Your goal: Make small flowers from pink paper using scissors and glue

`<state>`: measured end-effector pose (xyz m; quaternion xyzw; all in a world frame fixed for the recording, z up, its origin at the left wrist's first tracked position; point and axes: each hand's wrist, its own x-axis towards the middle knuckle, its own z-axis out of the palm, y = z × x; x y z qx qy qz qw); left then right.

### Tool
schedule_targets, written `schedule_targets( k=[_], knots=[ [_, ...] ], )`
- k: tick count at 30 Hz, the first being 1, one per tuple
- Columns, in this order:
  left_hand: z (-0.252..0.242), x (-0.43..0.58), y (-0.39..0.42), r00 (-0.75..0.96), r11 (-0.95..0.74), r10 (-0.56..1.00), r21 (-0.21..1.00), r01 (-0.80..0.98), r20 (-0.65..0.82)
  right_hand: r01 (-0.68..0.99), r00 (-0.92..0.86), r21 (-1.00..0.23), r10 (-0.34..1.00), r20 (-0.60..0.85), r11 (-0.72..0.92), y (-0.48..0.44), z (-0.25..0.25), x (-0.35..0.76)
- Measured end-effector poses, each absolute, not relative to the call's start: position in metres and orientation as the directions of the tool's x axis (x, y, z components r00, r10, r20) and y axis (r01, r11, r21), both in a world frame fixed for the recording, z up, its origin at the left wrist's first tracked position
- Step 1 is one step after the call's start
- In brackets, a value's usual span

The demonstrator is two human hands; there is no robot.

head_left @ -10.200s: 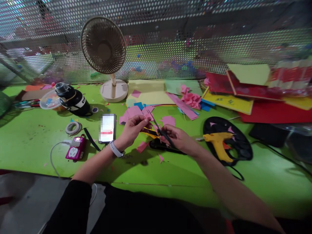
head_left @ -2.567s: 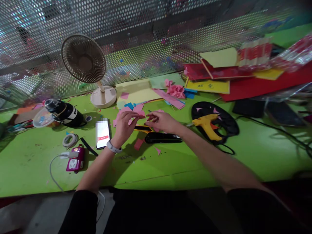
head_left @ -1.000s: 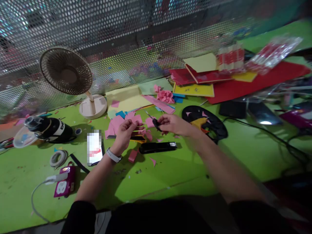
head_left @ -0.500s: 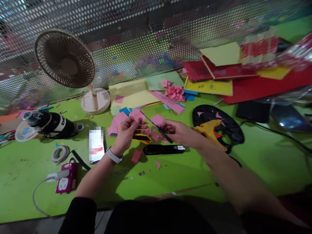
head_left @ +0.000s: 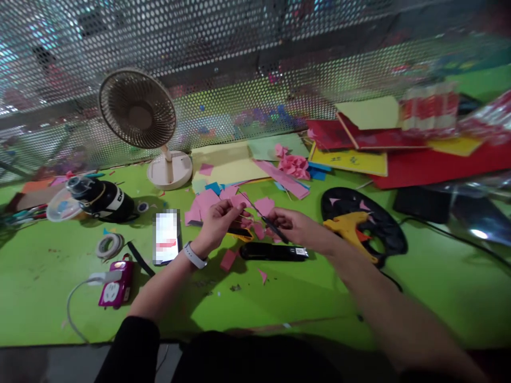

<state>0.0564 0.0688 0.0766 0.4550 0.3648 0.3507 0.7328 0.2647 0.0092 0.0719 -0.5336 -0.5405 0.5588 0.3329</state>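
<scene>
My left hand (head_left: pixel 217 224) has its thumb and fingers pinched on a small pink paper piece (head_left: pixel 246 219), mostly hidden by the fingertips. My right hand (head_left: pixel 291 225) closes around a slim dark pointed tool (head_left: pixel 276 230), whose thin end points up and left, close to my left fingertips. I cannot tell its exact kind. Pink paper sheets (head_left: pixel 207 202) lie behind my left hand. Under the hands rests a yellow and black cutter (head_left: pixel 241 234), partly covered. In front of them is a black stapler (head_left: pixel 271 252), with a folded pink scrap (head_left: pixel 228 259) beside it.
To the left stand a beige fan (head_left: pixel 170 170), a black bottle (head_left: pixel 114 201), a phone (head_left: pixel 166 236), a tape roll (head_left: pixel 109 246) and a purple power adapter (head_left: pixel 115 287). A yellow glue gun (head_left: pixel 351 229) lies on a black palette (head_left: pixel 393 229) at right. Pink paper flowers (head_left: pixel 293 166) sit behind.
The view has shifted, so the table's things appear farther right and mostly lower. Both hands keep nearly the same pose, still holding the paper and the dark tool.
</scene>
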Motion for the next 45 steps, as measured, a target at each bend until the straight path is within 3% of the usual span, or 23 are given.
schedule_targets(
  k=[23,45],
  knots=[
    [0.0753,0.0536,0.0658,0.483,0.372,0.854,0.876,-0.308,-0.192,0.211,-0.175,-0.959,0.958,-0.227,-0.189,0.0041,0.0724,0.2622],
    [0.0750,0.0509,0.0677,0.567,0.316,0.808,0.929,-0.193,-0.157,0.204,-0.226,-0.960,0.945,-0.236,-0.190,0.0046,0.0713,0.2664]
  ],
)
